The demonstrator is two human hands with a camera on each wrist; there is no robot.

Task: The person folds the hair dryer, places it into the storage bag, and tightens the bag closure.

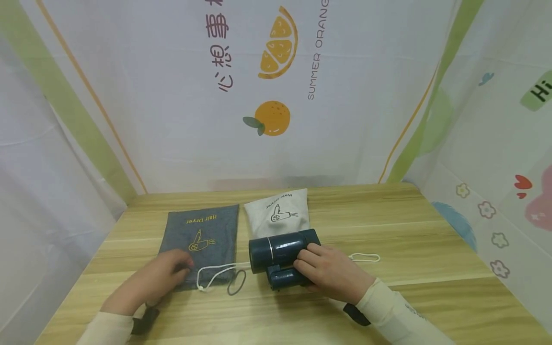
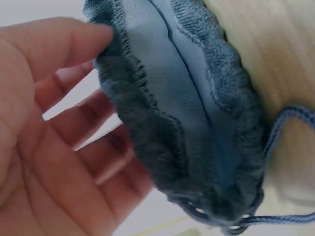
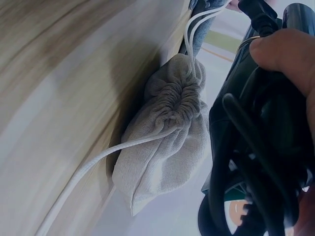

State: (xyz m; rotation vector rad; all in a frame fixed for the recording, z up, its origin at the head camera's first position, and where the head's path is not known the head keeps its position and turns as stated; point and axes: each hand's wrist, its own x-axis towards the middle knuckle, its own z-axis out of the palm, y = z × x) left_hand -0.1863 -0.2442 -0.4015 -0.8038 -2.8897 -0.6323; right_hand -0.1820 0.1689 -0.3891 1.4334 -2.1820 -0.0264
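A dark blue hair dryer (image 1: 280, 249) with a folded handle is held in my right hand (image 1: 332, 268), above the table. Its black cord (image 3: 241, 142) loops below the grip in the right wrist view. My left hand (image 1: 164, 275) is at the near end of a blue-grey drawstring pouch (image 1: 202, 244) printed "Hair Dryer". In the left wrist view, my thumb (image 2: 83, 39) meets the pouch's gathered rim, while the other fingertips disappear behind the fabric. The pouch's mouth gapes, showing a paler lining. Beyond the dryer lies a light grey drawstring pouch (image 1: 276, 213).
White drawcords (image 1: 215, 270) of the light pouch trail left and right across the wooden table (image 1: 366, 215). A blue-grey cord loop (image 1: 236, 282) lies beside the darker pouch. Printed white curtains (image 1: 345, 120) hang behind and along both sides.
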